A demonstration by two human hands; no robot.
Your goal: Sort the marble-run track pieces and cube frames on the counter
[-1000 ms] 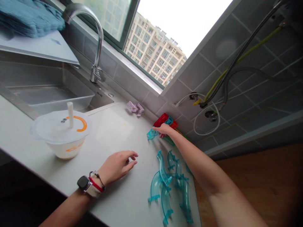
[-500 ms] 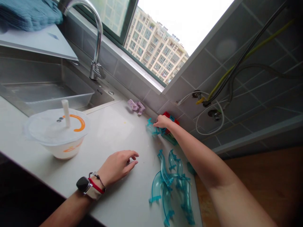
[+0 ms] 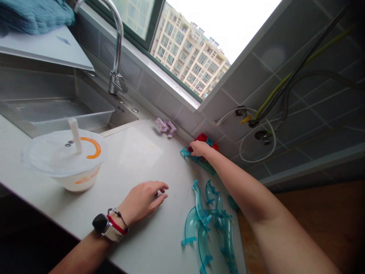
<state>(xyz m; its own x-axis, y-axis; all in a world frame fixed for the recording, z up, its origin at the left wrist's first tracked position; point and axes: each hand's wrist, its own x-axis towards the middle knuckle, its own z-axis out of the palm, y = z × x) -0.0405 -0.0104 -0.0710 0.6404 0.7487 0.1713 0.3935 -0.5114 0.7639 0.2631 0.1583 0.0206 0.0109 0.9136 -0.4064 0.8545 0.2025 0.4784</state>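
One translucent teal track piece [image 3: 186, 153], seemingly curved

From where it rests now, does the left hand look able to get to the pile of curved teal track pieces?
Probably yes. The left hand rests palm-down on the counter, and only bare counter separates it from the curved teal track pieces. The right hand is farther back.

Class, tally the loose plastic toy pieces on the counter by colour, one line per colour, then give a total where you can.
Teal clear track pieces: pile by the right forearm, too overlapped to count; 1 more at the right hand, teal track piece
Red blocks: 1
Lilac pieces: 2
Total: at least 4, plus the pile
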